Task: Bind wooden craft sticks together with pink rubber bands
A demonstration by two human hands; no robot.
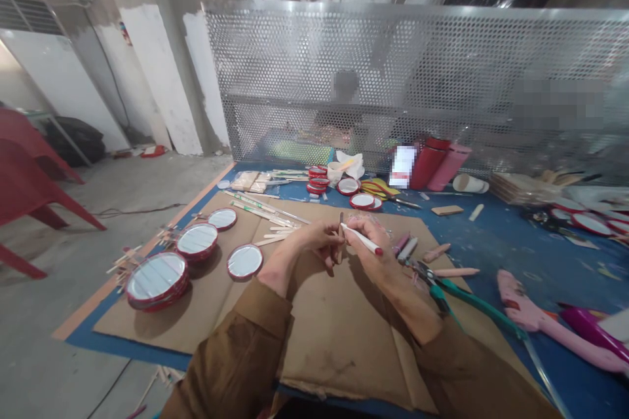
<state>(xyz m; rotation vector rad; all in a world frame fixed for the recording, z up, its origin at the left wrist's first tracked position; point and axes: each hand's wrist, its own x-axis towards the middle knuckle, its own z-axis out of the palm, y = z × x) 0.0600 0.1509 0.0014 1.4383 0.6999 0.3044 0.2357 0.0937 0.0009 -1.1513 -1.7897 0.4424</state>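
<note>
My left hand is closed around a thin wooden stick held upright over the brown cardboard sheet. My right hand grips a white pen with a red cap, its tip at the stick. Both hands meet at the middle of the cardboard. Round red-rimmed mirrors lie in a row to the left of my left hand.
Green-handled pliers and a pink glue gun lie to the right on the blue table. More small mirrors, sticks, scissors and red bottles stand at the back before a perforated metal screen. Red chairs stand left.
</note>
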